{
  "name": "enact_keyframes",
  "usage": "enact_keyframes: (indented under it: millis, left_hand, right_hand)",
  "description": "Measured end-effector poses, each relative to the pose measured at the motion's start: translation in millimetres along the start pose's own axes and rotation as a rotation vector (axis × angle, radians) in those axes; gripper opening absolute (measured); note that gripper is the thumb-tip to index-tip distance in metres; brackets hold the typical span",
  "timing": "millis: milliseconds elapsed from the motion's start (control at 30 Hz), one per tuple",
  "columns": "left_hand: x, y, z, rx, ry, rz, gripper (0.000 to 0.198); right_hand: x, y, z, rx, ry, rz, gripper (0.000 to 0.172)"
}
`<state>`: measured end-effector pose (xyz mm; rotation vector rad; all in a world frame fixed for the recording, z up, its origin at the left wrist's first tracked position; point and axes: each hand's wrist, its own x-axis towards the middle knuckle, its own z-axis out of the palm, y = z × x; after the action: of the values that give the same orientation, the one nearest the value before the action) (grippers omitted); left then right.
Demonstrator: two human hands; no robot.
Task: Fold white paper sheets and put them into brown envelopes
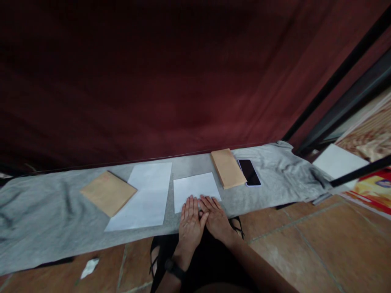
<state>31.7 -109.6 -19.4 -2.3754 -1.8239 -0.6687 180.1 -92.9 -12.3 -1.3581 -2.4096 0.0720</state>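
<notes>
Grey cloth (36,203), red backdrop (171,81), two flat hands on a small sheet (192,185)

The backdrop's upper part is too dark to make out; the cloth runs along its foot, cut off at the left of view, with a long rumpled stretch there. Below, a blurred scrap (89,267) lies on the tiles (275,248). The left envelopes (108,193) hide a corner of the large sheet (149,195), which reaches close to the cloth's front edge. A narrow strip of cloth separates it from the small sheet. The left hand (192,221) lies palm down on the small sheet's near part, fingers straight and close together, its thumb meeting the right hand (215,217). That hand also lies flat, its thumb hard to make out; neither pinches anything, and both cover the near edge. Just beyond the sheet's right side lie the right envelopes (228,167), one corner at the phone (249,172). Creased cloth continues rightward toward a dark bar (339,73), cut off by the frame.
</notes>
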Motion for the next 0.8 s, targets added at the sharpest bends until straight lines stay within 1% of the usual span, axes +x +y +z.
enact_keyframes:
  millis: [233, 400, 567, 700, 800]
  left_hand:
    - [-4.2, -5.3, -9.2, 0.052, -0.005, -0.058, 0.074]
    - [-6.0, -5.6, -17.0, 0.074, -0.039, -0.140, 0.075]
    - [-6.9, -6.1, -24.2, 0.062, -0.047, -0.225, 0.078]
    - [-7.4, -5.5, -26.4, 0.069, -0.062, -0.256, 0.078]
    - [-7.6, -4.2, -25.2, 0.075, -0.064, -0.271, 0.079]
  right_hand:
    - [-10.6, 8.1, -8.9, -0.039, 0.046, 0.109, 0.049]
    - [-23.9, 21.9, -7.2, -0.036, 0.061, 0.161, 0.055]
    - [-33.0, 30.7, -5.8, -0.017, 0.067, 0.182, 0.056]
    - [-37.9, 34.4, -7.8, -0.030, 0.071, 0.194, 0.054]
    - [-37.8, 35.2, -10.7, -0.025, 0.075, 0.235, 0.054]
